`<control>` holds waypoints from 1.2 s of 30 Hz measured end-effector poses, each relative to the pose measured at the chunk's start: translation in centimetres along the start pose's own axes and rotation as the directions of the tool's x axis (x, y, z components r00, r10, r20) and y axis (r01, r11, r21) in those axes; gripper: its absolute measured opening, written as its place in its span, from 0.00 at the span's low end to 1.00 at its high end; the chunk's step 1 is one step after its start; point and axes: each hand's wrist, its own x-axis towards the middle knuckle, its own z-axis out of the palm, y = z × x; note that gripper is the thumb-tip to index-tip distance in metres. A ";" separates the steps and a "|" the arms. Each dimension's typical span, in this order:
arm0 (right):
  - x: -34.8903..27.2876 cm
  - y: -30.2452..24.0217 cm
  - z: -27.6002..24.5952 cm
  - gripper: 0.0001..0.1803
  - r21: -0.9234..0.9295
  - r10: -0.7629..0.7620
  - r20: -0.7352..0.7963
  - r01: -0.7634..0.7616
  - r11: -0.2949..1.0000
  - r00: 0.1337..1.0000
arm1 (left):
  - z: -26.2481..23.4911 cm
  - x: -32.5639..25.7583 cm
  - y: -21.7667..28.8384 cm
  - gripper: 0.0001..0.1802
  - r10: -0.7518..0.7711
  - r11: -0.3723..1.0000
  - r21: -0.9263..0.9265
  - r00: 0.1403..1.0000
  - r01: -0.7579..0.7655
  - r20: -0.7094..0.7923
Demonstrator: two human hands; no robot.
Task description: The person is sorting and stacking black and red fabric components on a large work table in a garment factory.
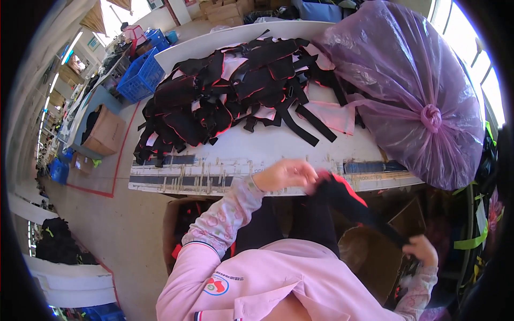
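A black fabric piece with red edging point(348, 200) is stretched slantwise in front of me, between my two hands. My left hand point(289, 175) has its fingers closed on the upper left end, just over the table's near edge. Motion blurs that end a little. Lower and to the right, my right hand point(421, 250) grips the narrow black end. On the white table point(235, 147), beyond my hands, lies a heap of black strapped pieces with red edging point(230, 91). Loose black straps point(317, 123) and a pale pink mesh piece point(334, 115) hang out of it.
A big tied purple plastic bag point(407, 91) bulges over the table's right side. An open cardboard box point(369, 251) stands below, by my legs. To the left are a blue crate point(140, 75) and a cardboard carton point(104, 131). Bright green strips point(471, 243) hang at the right.
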 end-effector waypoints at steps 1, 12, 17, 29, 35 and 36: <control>-0.1 1.7 0.0 0.14 -0.514 0.083 0.080 -0.031 0.858 0.993 | -0.6 -0.2 -0.3 0.11 0.004 1.000 0.003 1.000 -0.004 -0.013; 12.8 -7.3 7.6 0.17 -0.072 -0.416 -0.010 0.414 0.907 0.909 | -24.0 -6.0 -4.8 0.09 0.466 0.587 0.619 0.408 0.522 -0.786; 24.7 -34.2 7.8 0.17 -0.146 -0.857 -0.027 0.846 0.513 0.515 | -26.0 -0.8 -3.4 0.27 0.497 0.062 0.851 0.723 0.522 -0.480; 43.0 -52.3 10.3 0.49 -0.052 -0.485 -0.564 0.558 0.828 0.668 | -27.2 6.9 -8.0 0.45 0.027 -0.133 0.746 0.755 0.653 -0.655; 40.4 -45.3 12.7 0.35 0.022 -0.638 -0.573 0.788 0.616 0.515 | -22.6 2.8 -9.1 0.44 0.002 0.070 0.806 0.808 0.588 -0.589; 39.1 -44.0 13.3 0.34 -0.008 -0.709 -0.487 0.809 0.587 0.510 | -21.8 1.2 -9.5 0.44 -0.032 0.031 0.813 0.814 0.581 -0.580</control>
